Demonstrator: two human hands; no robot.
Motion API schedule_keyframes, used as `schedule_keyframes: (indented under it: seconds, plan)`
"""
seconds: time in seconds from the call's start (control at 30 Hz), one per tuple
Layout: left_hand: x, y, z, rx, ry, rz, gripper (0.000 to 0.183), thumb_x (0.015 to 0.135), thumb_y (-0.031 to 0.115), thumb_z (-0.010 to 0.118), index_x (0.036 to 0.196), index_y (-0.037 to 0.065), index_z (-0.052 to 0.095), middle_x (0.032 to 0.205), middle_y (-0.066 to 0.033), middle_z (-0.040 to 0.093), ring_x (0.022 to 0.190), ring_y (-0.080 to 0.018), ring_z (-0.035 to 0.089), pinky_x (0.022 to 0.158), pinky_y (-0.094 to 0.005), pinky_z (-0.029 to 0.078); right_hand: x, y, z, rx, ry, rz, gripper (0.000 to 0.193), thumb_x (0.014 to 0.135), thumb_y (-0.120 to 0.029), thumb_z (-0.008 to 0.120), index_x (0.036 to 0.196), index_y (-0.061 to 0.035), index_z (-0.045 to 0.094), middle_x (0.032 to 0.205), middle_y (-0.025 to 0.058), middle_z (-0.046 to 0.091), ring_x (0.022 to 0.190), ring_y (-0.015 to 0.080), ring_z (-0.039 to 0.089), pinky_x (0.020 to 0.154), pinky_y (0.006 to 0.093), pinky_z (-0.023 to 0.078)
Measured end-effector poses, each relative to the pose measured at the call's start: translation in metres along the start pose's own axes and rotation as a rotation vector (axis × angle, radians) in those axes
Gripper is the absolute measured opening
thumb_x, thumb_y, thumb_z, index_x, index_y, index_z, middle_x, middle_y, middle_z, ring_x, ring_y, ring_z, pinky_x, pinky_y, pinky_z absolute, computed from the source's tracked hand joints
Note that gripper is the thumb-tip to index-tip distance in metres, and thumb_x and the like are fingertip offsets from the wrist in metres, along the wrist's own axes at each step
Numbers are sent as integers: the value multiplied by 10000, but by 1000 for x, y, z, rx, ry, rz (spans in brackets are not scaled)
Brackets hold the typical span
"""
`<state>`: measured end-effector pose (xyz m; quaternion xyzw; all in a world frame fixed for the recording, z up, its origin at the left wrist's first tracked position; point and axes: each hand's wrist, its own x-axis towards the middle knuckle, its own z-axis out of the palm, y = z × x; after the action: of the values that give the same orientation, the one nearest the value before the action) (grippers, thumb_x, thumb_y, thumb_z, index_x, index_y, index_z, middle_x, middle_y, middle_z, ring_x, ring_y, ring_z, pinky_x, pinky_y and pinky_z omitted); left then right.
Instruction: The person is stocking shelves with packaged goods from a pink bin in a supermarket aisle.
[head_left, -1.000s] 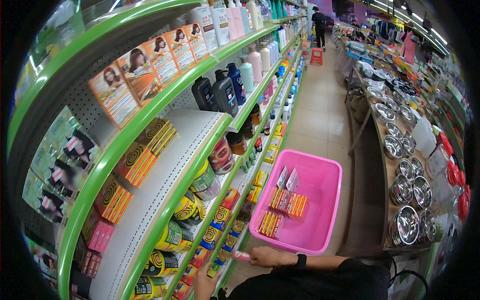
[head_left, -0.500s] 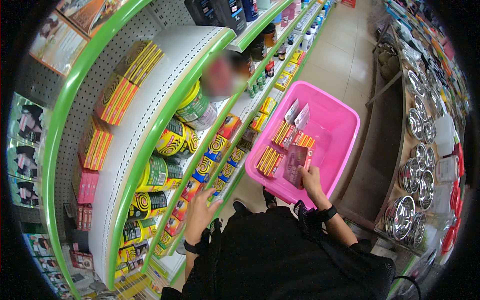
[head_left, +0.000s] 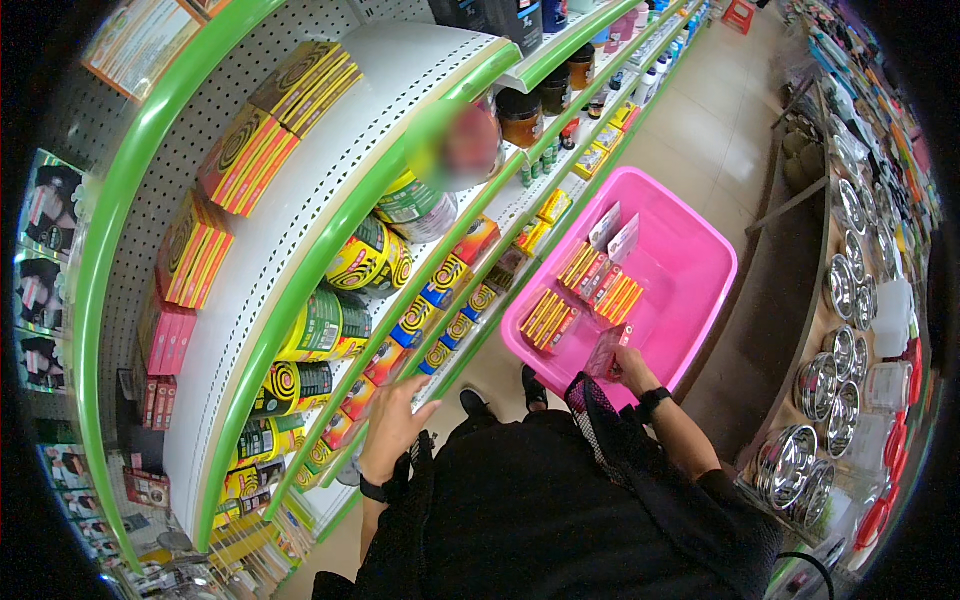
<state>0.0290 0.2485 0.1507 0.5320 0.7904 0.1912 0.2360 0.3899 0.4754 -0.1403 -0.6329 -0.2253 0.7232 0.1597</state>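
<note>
My right hand (head_left: 633, 373) grips a flat dark red box (head_left: 606, 352) over the near end of a pink plastic tub (head_left: 722, 285). The box is tilted, and part of it is hidden behind my fingers. Inside the tub stand a stack of yellow-and-red boxes (head_left: 548, 320), two more such stacks (head_left: 617, 297) beside it, and two pale packets (head_left: 622, 238). My left hand (head_left: 393, 430) is held open and empty beside the shelf, nearest to the yellow tubs and spiral-printed boxes (head_left: 413, 325) there.
Green-edged shelves (head_left: 345, 165) curve along my left, bearing yellow-and-black tubs (head_left: 360, 257) and stacks of spiral-printed boxes (head_left: 248, 155). On my right a long table (head_left: 800, 370) carries steel bowls (head_left: 785, 460) and red-lidded containers (head_left: 897, 430). A red stool (head_left: 738, 15) stands far down the tiled aisle.
My right hand has drawn the dark red box nearer to me, and the box has turned to a narrower angle. The left hand stays open by the shelf. The whole view has shifted slightly.
</note>
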Motion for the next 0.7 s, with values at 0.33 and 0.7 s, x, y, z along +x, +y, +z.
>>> schedule_keyframes:
  seconds: [0.33,0.7]
  plan:
    - [-24,-17,2,-58,8,-126,410,774,122,759,1141,-22,645,1102,-221,672,1032,-374,643,878,-411,504,116,45,30,-1181,-372,-719,520,480,-254,930,854,-103,602,694,61,660,676,241,672,586,358,531]
    - [-24,-4,6,-44,-8,-161,414,776,130,761,1140,-27,641,1103,-228,673,1028,-371,652,879,-408,509,136,50,59,-1582,-169,-982,587,468,-423,912,866,-96,631,768,69,654,750,283,676,661,390,545]
